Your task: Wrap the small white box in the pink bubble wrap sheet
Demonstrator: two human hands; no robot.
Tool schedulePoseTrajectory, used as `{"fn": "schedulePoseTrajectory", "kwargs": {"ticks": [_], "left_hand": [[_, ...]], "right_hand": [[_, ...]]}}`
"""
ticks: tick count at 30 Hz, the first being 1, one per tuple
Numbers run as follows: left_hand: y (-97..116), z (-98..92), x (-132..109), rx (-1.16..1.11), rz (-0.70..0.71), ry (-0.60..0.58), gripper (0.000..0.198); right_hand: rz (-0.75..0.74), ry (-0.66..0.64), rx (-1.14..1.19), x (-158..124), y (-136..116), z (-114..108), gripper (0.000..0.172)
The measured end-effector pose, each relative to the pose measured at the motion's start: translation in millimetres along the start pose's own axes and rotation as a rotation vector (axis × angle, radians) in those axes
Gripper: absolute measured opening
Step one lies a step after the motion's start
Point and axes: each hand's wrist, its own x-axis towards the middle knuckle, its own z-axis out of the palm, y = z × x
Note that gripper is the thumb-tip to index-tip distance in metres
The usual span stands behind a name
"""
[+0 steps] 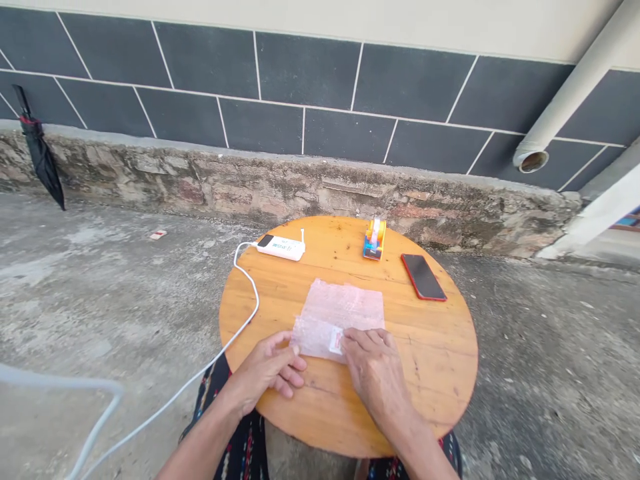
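A clear bubble-wrap sheet [340,313] lies flat on the round wooden table [440,353] in front of me. My left hand [273,370] rests on the table at the sheet's near left corner, fingers curled and touching its edge. My right hand [375,363] lies palm down over the sheet's near right edge, fingers pressed on it beside a small white and red label [336,340].
A white power bank [281,247] with a white cable [245,320] sits at the table's far left. An orange tape dispenser [375,239] and a red phone [423,277] lie at the far right. Beyond are a stone ledge [250,187], a folded umbrella [43,157] and a drainpipe [570,87].
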Motion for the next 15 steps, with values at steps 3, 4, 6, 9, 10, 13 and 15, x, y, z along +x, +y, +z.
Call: {"fn": "schedulePoseTrajectory", "kwargs": {"ticks": [3,4,6,9,10,13,15], "left_hand": [[2,7.2,8,0.025,0.040,0.076,0.042],[2,9.6,10,0.050,0.055,0.113,0.039],[4,14.3,12,0.093,0.075,0.176,0.035],[6,20.3,14,0.099,0.091,0.213,0.035],[7,21.9,13,0.093,0.095,0.216,0.036],[8,24.9,10,0.072,0.083,0.190,0.041],[8,25.8,9,0.070,0.063,0.168,0.044]], "right_hand": [[-0.002,0.009,0.003,0,1,2,0.018],[-0.003,0.007,0.004,0,1,2,0.018],[-0.005,0.007,0.007,0,2,3,0.017],[-0.009,0.016,0.014,-1,3,3,0.017],[-0.009,0.019,0.015,-1,3,3,0.017],[-0.008,0.022,0.014,-2,3,2,0.017],[-0.003,0.022,0.013,-2,3,1,0.018]]}}
